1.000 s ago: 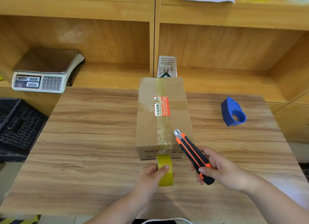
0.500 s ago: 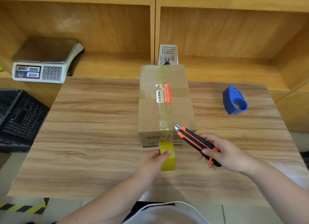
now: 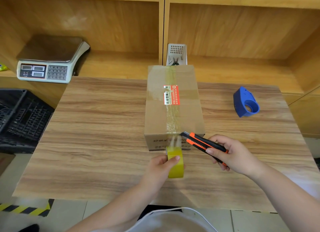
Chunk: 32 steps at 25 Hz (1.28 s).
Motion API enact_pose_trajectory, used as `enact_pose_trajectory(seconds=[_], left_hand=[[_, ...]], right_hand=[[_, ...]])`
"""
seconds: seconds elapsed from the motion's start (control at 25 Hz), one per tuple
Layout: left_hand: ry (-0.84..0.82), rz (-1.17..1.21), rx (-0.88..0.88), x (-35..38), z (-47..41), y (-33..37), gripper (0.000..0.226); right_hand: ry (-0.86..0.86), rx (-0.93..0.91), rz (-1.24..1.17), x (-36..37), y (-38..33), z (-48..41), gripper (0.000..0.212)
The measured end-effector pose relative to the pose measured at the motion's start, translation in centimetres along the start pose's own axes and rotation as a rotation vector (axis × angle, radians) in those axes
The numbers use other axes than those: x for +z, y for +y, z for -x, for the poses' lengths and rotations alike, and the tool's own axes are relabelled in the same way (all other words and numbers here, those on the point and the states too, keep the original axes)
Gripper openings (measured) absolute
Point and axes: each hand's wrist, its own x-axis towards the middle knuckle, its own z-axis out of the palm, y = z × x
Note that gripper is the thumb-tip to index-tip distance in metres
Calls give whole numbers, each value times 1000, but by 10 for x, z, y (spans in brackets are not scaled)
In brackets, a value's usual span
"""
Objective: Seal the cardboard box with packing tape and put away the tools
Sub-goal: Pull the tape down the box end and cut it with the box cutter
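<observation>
Wooden shelving (image 3: 121,32) fills the wall ahead of us, with a weighing scale (image 3: 52,58) in the left bay and a small white basket (image 3: 177,53) holding pliers just behind the partition. Below it spreads our wood-grain table (image 3: 103,128), and a black plastic crate (image 3: 19,119) sits off its left edge.

We have the cardboard box (image 3: 173,103) standing in the middle of the table, long side running away from us. A strip of clear yellowish tape runs down the middle of its top, over a red and white label (image 3: 171,95), and drops over the near edge toward the roll. A blue tape dispenser (image 3: 245,102) lies well apart on the right side of the table.

Our left hand (image 3: 161,167) has its fingers wrapped firmly around the yellow tape roll (image 3: 175,164), held upright just in front of the box with the tape stretched taut between them. Our right hand (image 3: 232,155) has its fingers closed around the orange and black utility knife (image 3: 202,142), thumb pressed on its side. The blade tip points left, right beside the tape at the box's near top edge; we cannot tell whether it touches.
</observation>
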Motion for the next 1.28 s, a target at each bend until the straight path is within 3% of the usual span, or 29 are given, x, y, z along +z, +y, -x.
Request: enact_pose_trajectory(seconds=[0.08, 0.16, 0.2, 0.28, 0.36, 0.48, 0.6, 0.72, 0.8, 1.08, 1.2, 1.28], left_hand=[[-9, 30, 9, 0, 3, 1, 69], [-25, 32, 17, -1, 4, 1, 86], [-29, 27, 8, -3, 3, 1, 80], [-30, 9, -22, -4, 3, 1, 47], [-42, 2, -32, -6, 4, 2, 38], [-38, -4, 4, -6, 6, 4, 63], [-19, 21, -10, -5, 9, 6, 87], [-50, 37, -24, -4, 10, 7, 46], [-53, 16, -37, -4, 11, 7, 35], [-52, 43, -43, -5, 7, 5, 74], [-56, 74, -76, -6, 6, 3, 62], [-53, 34, -69, -6, 3, 0, 74]], right_hand=[[15, 17, 23, 0, -1, -1, 6], [-44, 16, 93, -2, -2, -1, 10], [-84, 6, 115, -4, -3, 0, 14], [-130, -31, 149, -8, -4, 2, 23], [-109, -95, 260, -14, -4, 4, 23], [-38, -215, 498, -18, 1, 5, 16], [27, -216, 639, -18, 4, 4, 14], [114, -329, 791, -10, 3, 2, 21], [199, -494, 914, -6, 6, -2, 28], [273, -707, 1051, -4, 16, -15, 46], [277, -746, 1050, -2, 19, -18, 50], [278, -769, 1067, -1, 19, -20, 50]])
